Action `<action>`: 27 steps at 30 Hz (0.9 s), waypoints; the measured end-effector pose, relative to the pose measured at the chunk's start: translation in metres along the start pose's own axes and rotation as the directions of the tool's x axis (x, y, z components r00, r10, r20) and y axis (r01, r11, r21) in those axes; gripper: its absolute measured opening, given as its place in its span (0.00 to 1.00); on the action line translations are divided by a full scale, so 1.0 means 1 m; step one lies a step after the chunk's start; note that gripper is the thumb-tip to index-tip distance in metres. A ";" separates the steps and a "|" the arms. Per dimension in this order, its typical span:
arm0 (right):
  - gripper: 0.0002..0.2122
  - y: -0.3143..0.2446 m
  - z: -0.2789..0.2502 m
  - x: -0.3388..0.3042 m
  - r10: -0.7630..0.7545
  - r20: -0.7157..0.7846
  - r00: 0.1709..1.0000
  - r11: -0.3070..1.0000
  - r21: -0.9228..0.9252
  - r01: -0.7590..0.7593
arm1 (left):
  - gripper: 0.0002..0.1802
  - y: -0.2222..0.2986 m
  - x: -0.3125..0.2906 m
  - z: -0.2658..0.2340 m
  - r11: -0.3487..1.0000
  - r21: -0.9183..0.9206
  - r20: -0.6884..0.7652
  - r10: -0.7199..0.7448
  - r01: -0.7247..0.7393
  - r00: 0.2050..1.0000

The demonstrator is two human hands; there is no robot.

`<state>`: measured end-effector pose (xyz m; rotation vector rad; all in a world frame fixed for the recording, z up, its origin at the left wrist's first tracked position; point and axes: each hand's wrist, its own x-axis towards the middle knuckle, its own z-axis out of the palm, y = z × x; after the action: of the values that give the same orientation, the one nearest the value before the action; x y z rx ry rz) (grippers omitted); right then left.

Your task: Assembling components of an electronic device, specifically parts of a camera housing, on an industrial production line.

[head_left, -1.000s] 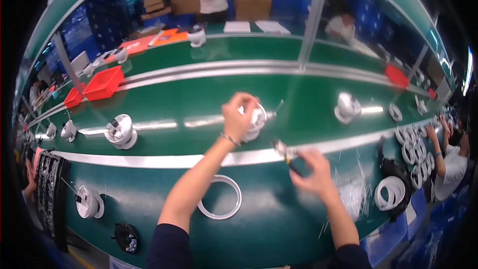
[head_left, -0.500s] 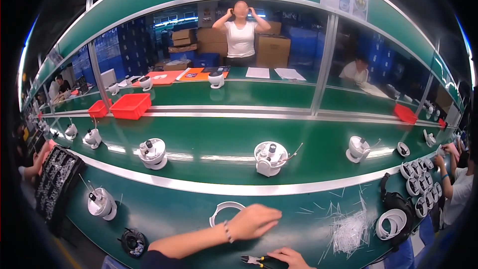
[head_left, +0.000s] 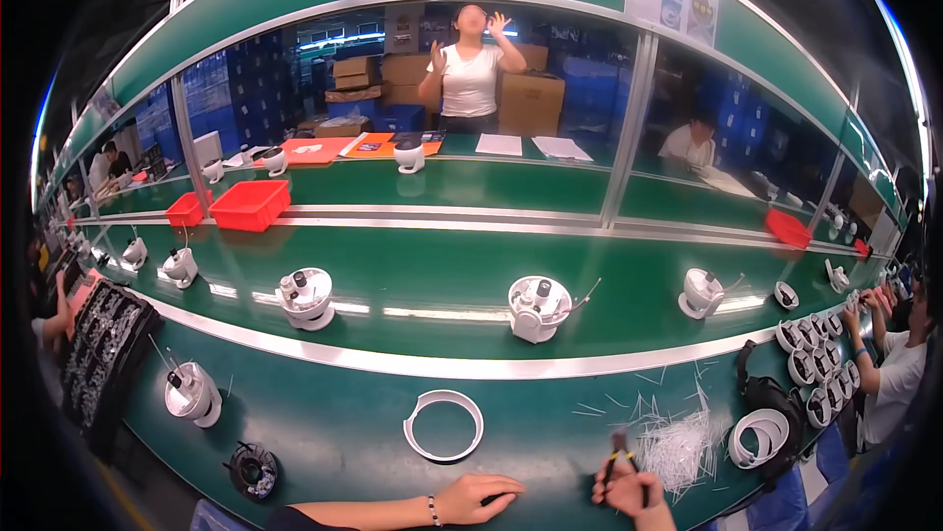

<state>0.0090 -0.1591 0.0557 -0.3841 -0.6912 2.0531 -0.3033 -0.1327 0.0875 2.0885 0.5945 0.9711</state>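
Note:
My right hand (head_left: pixel 631 494) is closed round a pair of cutting pliers (head_left: pixel 618 454) with black and yellow handles, jaws pointing up and away from me. These pliers are beside a heap of thin clear plastic strips (head_left: pixel 678 450). Near the bench's front edge my left hand (head_left: pixel 478 499) lies low with fingers stretched out and holds nothing. Just beyond it a white plastic ring (head_left: pixel 478 428) with a notch rests flat on the bench. To the far left stands a white round housing (head_left: pixel 194 395) with thin leads sticking up.
A black round part (head_left: pixel 253 470) lies at front left, near a black tray (head_left: pixel 103 339) of small parts. Beyond the bench's white rail, a green belt carries several white housings (head_left: pixel 538 307). White rings (head_left: pixel 759 440) and a black bag (head_left: pixel 771 393) are at right; co-workers sit at both sides.
My right hand has picked up the pliers from the bench and moved right with them. The left hand has drawn back toward me, uncovering the white ring.

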 end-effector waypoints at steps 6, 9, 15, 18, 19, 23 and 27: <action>0.28 -0.024 0.010 0.006 -0.157 -0.069 0.985 0.987 -0.047 0.154 | 0.09 -0.011 -0.002 0.013 0.999 0.012 0.036 -0.031 0.031 0.999; 0.29 -0.004 0.040 0.029 -0.019 0.049 0.999 0.980 -0.195 0.028 | 0.08 -0.018 -0.005 0.015 0.990 -0.071 0.031 -0.118 0.120 0.992; 0.29 0.063 0.071 0.070 0.160 0.217 0.963 0.978 0.100 -0.185 | 0.10 -0.016 -0.009 0.010 0.823 -0.409 -0.046 -0.451 0.395 0.891; 0.30 0.062 0.102 0.086 0.257 0.189 0.948 0.887 0.344 -0.309 | 0.14 -0.015 -0.012 -0.002 0.674 -0.630 -0.127 -0.579 0.386 0.805; 0.32 0.061 0.104 0.088 0.256 0.242 0.936 0.859 0.387 -0.335 | 0.17 -0.016 -0.015 -0.005 0.664 -0.626 -0.095 -0.585 0.408 0.805; 0.25 0.045 0.131 0.127 0.269 -0.021 0.963 0.947 0.189 -0.261 | 0.50 0.039 0.017 -0.022 0.770 -0.569 -0.049 -0.383 0.290 0.922; 0.08 -0.006 0.217 0.240 -0.110 0.016 0.994 0.838 -0.536 0.102 | 0.60 0.037 0.100 -0.131 0.899 -0.344 -0.345 -0.389 0.270 0.854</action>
<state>-0.2273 -0.0249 0.2307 -0.6626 -1.2559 1.7214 -0.3433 -0.0328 0.2178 1.4683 0.9351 1.2110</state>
